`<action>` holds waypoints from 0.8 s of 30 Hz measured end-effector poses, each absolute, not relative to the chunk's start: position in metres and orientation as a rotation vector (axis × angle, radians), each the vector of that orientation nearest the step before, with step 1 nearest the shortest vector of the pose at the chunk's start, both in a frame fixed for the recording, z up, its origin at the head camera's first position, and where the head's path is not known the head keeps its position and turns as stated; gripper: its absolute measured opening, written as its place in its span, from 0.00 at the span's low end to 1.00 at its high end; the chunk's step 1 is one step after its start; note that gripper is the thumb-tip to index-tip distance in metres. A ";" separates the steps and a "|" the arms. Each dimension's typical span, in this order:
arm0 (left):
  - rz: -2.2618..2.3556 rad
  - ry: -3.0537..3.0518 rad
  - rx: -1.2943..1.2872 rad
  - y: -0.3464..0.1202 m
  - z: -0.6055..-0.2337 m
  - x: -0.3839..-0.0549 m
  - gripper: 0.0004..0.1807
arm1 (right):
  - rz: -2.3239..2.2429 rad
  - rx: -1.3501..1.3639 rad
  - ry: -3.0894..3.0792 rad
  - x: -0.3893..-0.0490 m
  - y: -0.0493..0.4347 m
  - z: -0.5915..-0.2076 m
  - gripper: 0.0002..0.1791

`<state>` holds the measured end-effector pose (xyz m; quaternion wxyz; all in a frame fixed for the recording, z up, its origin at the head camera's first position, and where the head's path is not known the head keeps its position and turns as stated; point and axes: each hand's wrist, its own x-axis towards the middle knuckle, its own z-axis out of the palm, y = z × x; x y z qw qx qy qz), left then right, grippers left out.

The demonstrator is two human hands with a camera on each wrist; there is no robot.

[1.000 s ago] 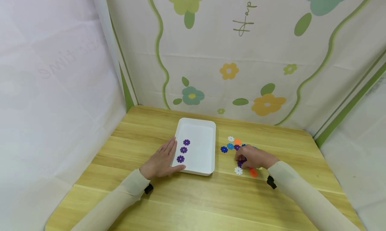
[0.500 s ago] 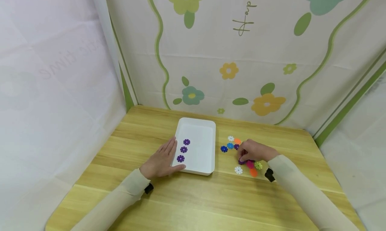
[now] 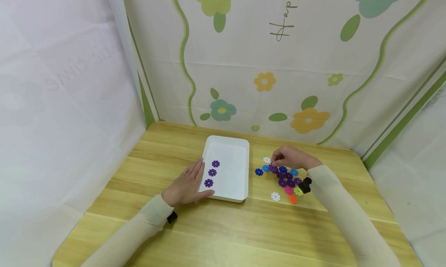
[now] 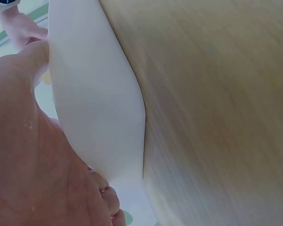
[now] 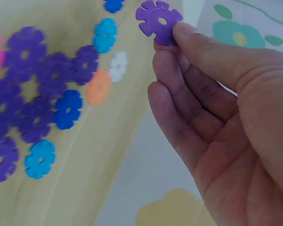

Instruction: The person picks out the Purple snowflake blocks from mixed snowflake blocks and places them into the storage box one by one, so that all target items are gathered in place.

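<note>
My right hand point(image 3: 294, 157) pinches a purple snowflake disc point(image 5: 152, 23) between thumb and fingertips, raised over the loose discs. Beneath it, a cluster of purple discs point(image 3: 286, 178) lies on the table at the right. A white tray point(image 3: 233, 172) stands left of that cluster, with three purple discs point(image 3: 212, 173) in a slanting row along its left side. Over the tray's near-left corner rests my left hand point(image 3: 184, 187), fingers straight along the left rim and thumb across the front one. In the left wrist view the palm lies against the white tray wall point(image 4: 96, 89).
Around the purple cluster lie dark blue point(image 5: 68, 109), light blue point(image 5: 39, 159), pink point(image 3: 289, 190), yellow-green point(image 3: 298, 191), orange point(image 3: 292, 199) and white discs point(image 3: 275, 197). The wooden table point(image 3: 223, 236) meets a flower-patterned cloth point(image 3: 244, 65) at the back.
My right hand has moved from among the discs up and away from me, now holding one purple disc. More of the purple cluster shows. The left hand and tray stay put.
</note>
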<state>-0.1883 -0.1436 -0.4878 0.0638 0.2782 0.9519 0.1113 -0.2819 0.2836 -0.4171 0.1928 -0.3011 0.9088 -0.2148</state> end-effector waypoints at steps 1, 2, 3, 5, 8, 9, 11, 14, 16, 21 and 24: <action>0.334 2.881 0.841 -0.144 -0.489 -0.189 0.61 | -0.606 -0.835 2.556 -0.284 0.282 -0.415 0.08; 0.333 2.887 0.843 -0.144 -0.491 -0.189 0.61 | -0.604 -0.815 2.565 -0.287 0.280 -0.414 0.08; 0.338 2.894 0.848 -0.145 -0.493 -0.190 0.61 | -0.608 -0.805 2.569 -0.290 0.278 -0.413 0.08; 0.328 2.902 0.844 -0.146 -0.496 -0.190 0.62 | -0.604 -0.776 2.585 -0.295 0.274 -0.411 0.08; 0.330 2.895 0.836 -0.146 -0.495 -0.190 0.62 | -0.593 -0.758 2.618 -0.302 0.263 -0.409 0.08; 0.339 2.889 0.832 -0.145 -0.494 -0.189 0.61 | -0.593 -0.764 2.627 -0.305 0.259 -0.409 0.08; 0.333 2.871 0.817 -0.145 -0.490 -0.188 0.61 | -0.588 -0.771 2.642 -0.309 0.250 -0.407 0.09; 0.323 2.849 0.808 -0.144 -0.484 -0.187 0.61 | -0.606 -0.781 2.650 -0.315 0.235 -0.405 0.09; 0.299 2.843 0.804 -0.144 -0.483 -0.186 0.61 | -0.626 -0.779 2.651 -0.318 0.224 -0.404 0.09; 0.284 2.847 0.797 -0.143 -0.484 -0.186 0.61 | -0.669 -0.794 2.651 -0.328 0.196 -0.407 0.10; 0.286 2.843 0.784 -0.142 -0.483 -0.186 0.61 | -0.698 -0.809 2.632 -0.333 0.179 -0.411 0.10</action>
